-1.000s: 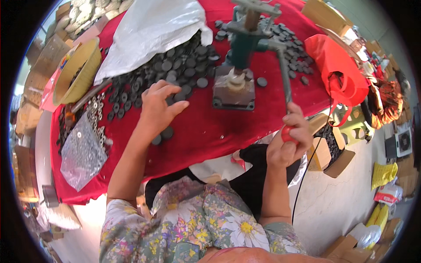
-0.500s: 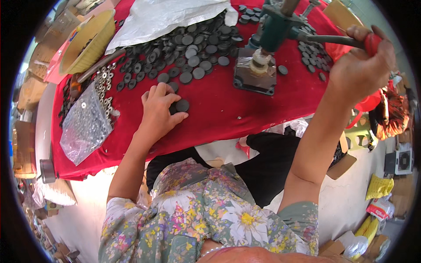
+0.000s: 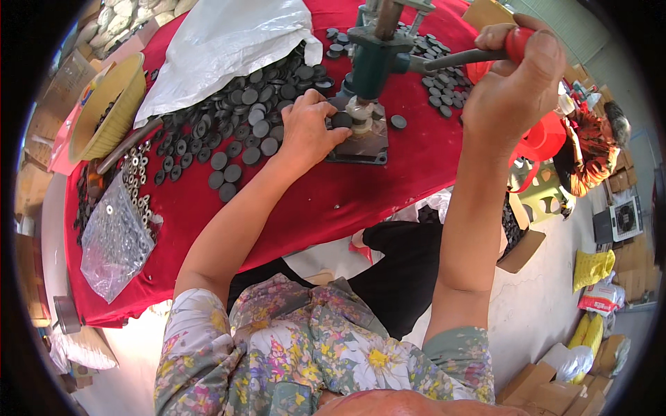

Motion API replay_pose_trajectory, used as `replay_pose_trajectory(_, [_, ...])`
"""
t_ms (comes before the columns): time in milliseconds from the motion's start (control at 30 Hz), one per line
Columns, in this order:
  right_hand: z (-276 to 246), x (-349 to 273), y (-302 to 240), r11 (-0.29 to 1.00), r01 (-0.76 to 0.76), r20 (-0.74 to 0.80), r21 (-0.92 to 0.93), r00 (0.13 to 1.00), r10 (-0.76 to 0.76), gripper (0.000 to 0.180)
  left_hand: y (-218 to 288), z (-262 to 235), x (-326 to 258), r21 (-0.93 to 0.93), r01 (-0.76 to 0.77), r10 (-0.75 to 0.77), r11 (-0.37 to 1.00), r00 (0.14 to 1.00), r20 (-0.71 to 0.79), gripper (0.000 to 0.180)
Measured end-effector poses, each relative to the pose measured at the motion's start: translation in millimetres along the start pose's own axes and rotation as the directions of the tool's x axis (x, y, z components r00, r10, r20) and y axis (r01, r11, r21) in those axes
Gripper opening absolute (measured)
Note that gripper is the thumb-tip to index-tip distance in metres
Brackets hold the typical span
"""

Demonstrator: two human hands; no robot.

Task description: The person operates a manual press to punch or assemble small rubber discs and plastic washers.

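My left hand [image 3: 310, 133] is closed on a round black disc [image 3: 340, 120], pinched between thumb and fingers beside the press base. A dark green hand press [image 3: 374, 59] stands over a flat metal base plate [image 3: 366, 147], with a pale round die [image 3: 361, 121] under its ram. My right hand [image 3: 517, 83] is wrapped round the red knob [image 3: 517, 46] of the press lever [image 3: 465, 59], held raised to the right. Left of the press spreads a heap of black discs [image 3: 260, 111], partly under a white sack [image 3: 229, 41]. One disc [image 3: 398, 122] lies just right of the base.
More discs [image 3: 444, 89] lie behind and right of the press on the red cloth [image 3: 298, 208]. At the left are a yellow basket [image 3: 114, 114], small metal rings [image 3: 132, 166] and a clear plastic bag [image 3: 118, 243] of metal parts. A red container [image 3: 544, 139] stands at the right.
My left hand has moved right from the front of the heap to the press base, carrying a disc. The right hand stays on the lever knob. The whole view has shifted somewhat.
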State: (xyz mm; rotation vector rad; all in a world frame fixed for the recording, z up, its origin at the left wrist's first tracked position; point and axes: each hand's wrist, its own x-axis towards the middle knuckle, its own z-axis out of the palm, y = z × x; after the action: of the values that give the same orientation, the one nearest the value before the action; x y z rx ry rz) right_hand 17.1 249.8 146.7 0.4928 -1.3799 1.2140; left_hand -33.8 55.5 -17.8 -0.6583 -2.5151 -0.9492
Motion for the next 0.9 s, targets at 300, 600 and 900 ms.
replay_pose_trajectory(300, [0.9,-0.1,3.6,0.970,-0.037,0.006,0.242,0.999,0.037,0.041,9.1,26.6,14.9,-0.098,0.030,-0.036,0.995,0.997,-0.062,0.048])
replay_pose_trajectory(600, [-27.5,-77.7,-17.5,0.972,0.022,0.034,0.234,0.999,-0.031,0.012,-21.3,-62.2,-39.8,-0.053,-0.081,0.076,0.995,0.994,-0.082,0.048])
replay_pose_trajectory(900, [-44.0,-114.7,-12.5,0.989,0.080,0.044,0.127,0.995,-0.086,0.021,-39.3,-148.2,-147.8,0.122,0.157,-0.172,0.980,0.977,0.126,0.032])
